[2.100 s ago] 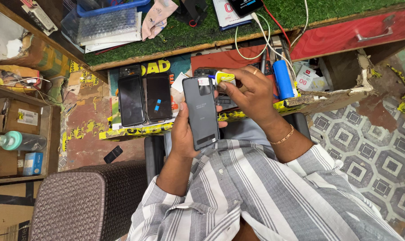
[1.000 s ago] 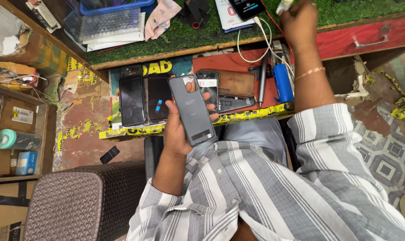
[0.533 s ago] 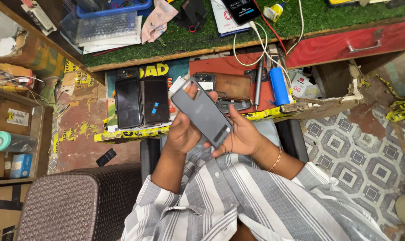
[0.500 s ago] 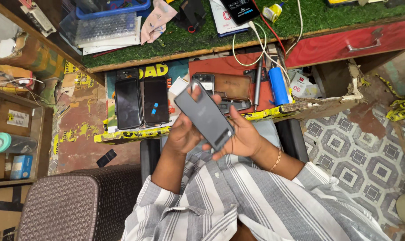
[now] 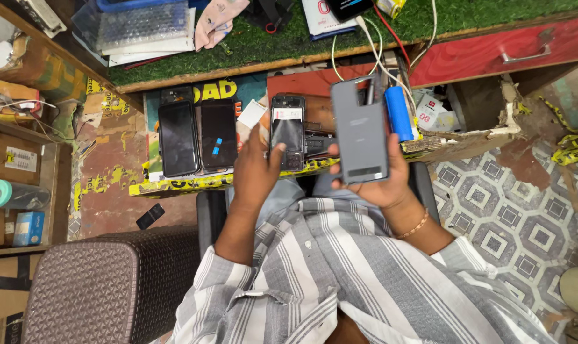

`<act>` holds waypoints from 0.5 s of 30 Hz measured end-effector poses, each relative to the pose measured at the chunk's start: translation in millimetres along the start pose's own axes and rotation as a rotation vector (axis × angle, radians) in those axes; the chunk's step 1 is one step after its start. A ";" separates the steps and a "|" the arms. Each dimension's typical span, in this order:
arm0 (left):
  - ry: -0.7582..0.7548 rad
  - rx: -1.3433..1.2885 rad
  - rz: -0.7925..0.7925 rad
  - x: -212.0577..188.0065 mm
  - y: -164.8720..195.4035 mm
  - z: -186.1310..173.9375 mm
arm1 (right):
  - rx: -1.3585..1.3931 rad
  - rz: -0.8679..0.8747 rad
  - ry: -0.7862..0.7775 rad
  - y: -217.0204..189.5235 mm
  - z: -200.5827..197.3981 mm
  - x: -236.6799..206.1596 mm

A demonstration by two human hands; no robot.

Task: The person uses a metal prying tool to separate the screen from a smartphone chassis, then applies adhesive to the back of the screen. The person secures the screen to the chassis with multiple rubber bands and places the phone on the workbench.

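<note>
- Right hand grips the grey phone back cover from below, fingers wrapped round its lower edge, panel upright and facing the camera. It sits above the lap, just in front of the open drawer.
- Left hand reaches to the opened phone body lying in the drawer; fingertips touch its lower edge. I can't tell whether it's a real pinch or just contact.
- Risk: the cover is held only at its bottom end. I'd expect a twist or bump to tip it out of the palm onto the tiled floor.
- Risk: if the left hand's grip is only fingertip contact, lifting the phone body could let it slide back into the drawer clutter or over the taped front edge.
- Risk: white cables hang down from the green mat right behind the cover. Raising the cover could snag them and drag gear off the bench.
- Risk: blue cylinder sits just beside the cover; a sideways move could knock it.
- Two dark phones lie left of the reaching hand, near enough that a sweep of the wrist could nudge them.
</note>
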State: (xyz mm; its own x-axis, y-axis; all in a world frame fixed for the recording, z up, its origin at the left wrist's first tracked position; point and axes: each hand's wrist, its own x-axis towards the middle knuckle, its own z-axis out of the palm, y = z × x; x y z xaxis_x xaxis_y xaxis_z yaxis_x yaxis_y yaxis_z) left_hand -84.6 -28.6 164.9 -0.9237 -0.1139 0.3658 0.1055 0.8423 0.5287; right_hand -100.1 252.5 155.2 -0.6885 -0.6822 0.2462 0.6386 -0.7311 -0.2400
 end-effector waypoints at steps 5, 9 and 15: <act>-0.073 0.024 -0.032 -2.5 0.1 8.3 | -0.103 -0.102 0.057 -6.5 -14.7 -2.8; -0.162 -0.306 -0.093 0.8 -7.3 7.5 | -0.161 -0.109 0.090 -8.9 -22.9 -3.3; -0.182 -1.043 -0.259 9.9 -10.0 12.1 | -0.154 -0.117 0.109 -10.7 -26.3 1.0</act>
State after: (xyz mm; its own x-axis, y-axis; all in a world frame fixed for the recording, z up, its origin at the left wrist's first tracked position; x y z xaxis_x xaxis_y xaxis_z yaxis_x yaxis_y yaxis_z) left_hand -99.3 -31.8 154.0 -0.9945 -0.0717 0.0762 0.0811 -0.0675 0.9944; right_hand -116.7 259.8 133.3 -0.7931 -0.5819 0.1797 0.4982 -0.7896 -0.3581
